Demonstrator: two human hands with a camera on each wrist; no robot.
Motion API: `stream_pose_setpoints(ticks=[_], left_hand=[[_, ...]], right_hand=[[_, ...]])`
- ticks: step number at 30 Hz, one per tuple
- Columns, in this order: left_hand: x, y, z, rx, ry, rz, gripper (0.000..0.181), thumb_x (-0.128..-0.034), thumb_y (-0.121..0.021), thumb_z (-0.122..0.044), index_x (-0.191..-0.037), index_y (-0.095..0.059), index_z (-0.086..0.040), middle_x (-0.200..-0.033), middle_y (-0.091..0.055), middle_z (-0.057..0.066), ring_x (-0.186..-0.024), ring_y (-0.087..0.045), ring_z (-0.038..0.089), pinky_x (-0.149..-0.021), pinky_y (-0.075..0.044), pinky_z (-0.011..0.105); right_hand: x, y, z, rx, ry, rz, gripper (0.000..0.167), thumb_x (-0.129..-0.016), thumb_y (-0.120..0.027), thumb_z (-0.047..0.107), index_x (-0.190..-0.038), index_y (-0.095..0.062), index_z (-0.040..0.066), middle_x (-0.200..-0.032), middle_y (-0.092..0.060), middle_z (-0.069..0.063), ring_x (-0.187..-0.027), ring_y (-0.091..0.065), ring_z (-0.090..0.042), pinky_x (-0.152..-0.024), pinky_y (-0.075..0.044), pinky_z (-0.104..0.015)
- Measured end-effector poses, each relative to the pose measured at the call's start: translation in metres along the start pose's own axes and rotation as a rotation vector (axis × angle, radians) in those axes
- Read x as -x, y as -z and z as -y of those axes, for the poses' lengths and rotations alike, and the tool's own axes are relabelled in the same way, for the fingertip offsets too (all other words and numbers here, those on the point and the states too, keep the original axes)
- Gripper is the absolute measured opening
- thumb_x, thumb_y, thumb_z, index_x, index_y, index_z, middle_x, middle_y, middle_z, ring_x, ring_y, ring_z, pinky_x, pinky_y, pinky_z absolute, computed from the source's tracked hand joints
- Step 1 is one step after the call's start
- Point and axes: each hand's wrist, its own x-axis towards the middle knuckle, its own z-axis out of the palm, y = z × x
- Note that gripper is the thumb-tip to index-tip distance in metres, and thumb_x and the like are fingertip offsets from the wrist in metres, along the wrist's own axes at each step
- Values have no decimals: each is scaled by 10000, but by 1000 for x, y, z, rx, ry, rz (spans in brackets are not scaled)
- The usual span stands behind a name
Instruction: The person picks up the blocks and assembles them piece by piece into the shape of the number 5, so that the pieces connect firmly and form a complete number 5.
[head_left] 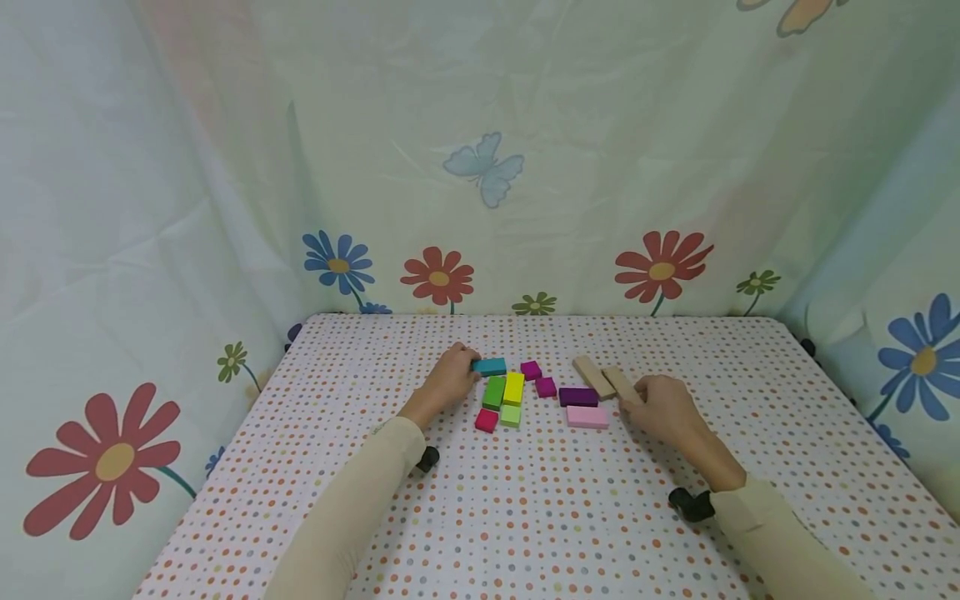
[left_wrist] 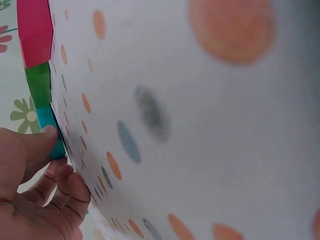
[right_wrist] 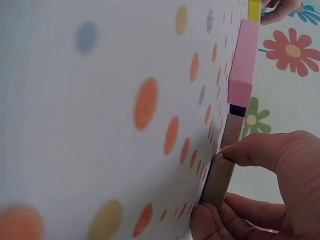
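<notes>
My left hand (head_left: 452,377) pinches the left end of a teal block (head_left: 491,367) between thumb and fingers; in the left wrist view the thumb lies on the teal block (left_wrist: 47,119). Just below that block stand a green block (head_left: 494,392) and a yellow block (head_left: 513,388), side by side. My right hand (head_left: 662,408) grips the near end of a plain wooden block (head_left: 621,384), thumb on one side and fingers on the other, as the right wrist view shows. A second plain wooden block (head_left: 592,377) lies slanted against its left side.
A red block (head_left: 486,420) and a light green block (head_left: 511,416) sit nearest me on the left. Two magenta blocks (head_left: 546,387) lie mid-table. A purple block (head_left: 578,397) and a pink block (head_left: 587,417) lie beside the right hand. Behind the dotted tabletop (head_left: 525,517) hangs a flowered curtain (head_left: 570,167).
</notes>
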Motion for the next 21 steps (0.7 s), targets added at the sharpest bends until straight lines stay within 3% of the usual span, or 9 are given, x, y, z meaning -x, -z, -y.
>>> stream_pose_setpoints(ticks=[9,21], left_hand=[[3,2,-2,29,-7,-7,362,-1099,-580,-177,-1431,-626,-41,-1412,-586,155,-1223,-582,280,-1145,-513,436],[13,8,-16,40,-44,3,371,-1098,-590,-201,-1441,-626,-66,-1438,-573,147,-1251,-592,278,-1142,-521,432]], right_hand=[[1,1,-6,25,-50,-13,459,-979,-692,185,-1245,-633,-185,-965,-703,-254,-748,-621,-247,-596,-500,-309],[13,11,2,29,-19,-38,458,-965,-721,139,-1263,-611,-192,-999,-697,-301,-724,-636,-255,-571,-519,-312]])
